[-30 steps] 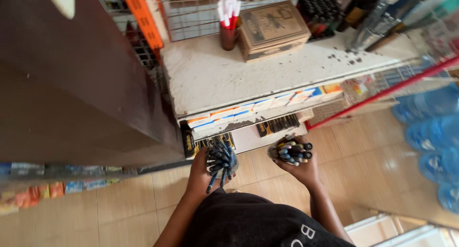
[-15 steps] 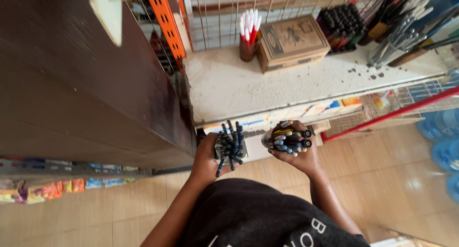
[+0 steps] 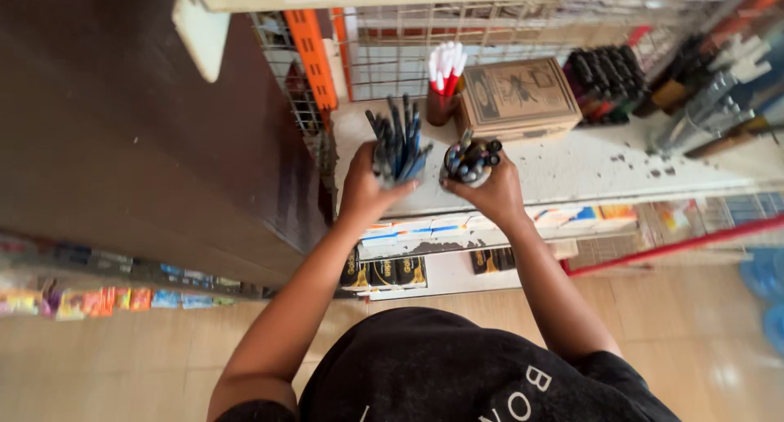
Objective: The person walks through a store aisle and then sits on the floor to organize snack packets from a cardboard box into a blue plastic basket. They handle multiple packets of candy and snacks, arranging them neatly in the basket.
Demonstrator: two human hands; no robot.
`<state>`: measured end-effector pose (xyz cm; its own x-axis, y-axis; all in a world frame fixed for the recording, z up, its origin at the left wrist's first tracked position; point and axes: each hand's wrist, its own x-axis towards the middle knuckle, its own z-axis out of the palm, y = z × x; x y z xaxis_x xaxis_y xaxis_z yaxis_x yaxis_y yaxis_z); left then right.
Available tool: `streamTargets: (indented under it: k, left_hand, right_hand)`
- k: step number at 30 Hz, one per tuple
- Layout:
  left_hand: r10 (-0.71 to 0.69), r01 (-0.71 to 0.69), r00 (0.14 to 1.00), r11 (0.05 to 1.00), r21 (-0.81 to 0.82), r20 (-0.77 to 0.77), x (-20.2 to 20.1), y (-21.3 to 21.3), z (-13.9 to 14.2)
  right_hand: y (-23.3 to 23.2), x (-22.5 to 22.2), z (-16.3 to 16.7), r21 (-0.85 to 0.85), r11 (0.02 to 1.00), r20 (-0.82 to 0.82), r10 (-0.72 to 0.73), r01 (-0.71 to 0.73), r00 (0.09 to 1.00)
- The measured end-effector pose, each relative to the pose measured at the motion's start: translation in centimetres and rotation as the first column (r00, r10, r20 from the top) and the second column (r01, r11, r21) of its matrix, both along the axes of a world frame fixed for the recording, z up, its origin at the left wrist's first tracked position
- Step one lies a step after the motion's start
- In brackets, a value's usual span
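A fanned bunch of pens (image 3: 398,147) was clutched in the left hand (image 3: 365,195), a second bundle (image 3: 470,160), possibly in a cup, in the right hand (image 3: 492,192), over the shelf (image 3: 588,167); loosely fanned pens could have slipped out

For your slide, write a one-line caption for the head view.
Left hand holds a pen bundle, right hand a pen cup, above a white shelf.

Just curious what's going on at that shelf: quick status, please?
Left hand gripping a fanned bunch of pens. Right hand around a cup of pens. Both over the white shelf; cardboard box close behind.
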<state>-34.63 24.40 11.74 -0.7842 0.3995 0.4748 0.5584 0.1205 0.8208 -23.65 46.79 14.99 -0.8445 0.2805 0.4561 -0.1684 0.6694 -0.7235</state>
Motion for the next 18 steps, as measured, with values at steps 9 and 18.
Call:
streamTargets:
  k: [9,18]
  left_hand:
    - [0.182,-0.181,0.983,0.983,0.012,-0.015,-7.9,5.5,-3.1]
    - [0.332,-0.327,0.941,0.943,0.066,-0.068,-8.5,8.6,-2.9]
  right_hand:
    - [3.9,-6.9,-3.0,0.001,1.000,0.138,0.017,-0.017,0.990]
    - [6.0,-9.7,-6.0,0.097,0.986,-0.026,0.136,-0.133,0.990]
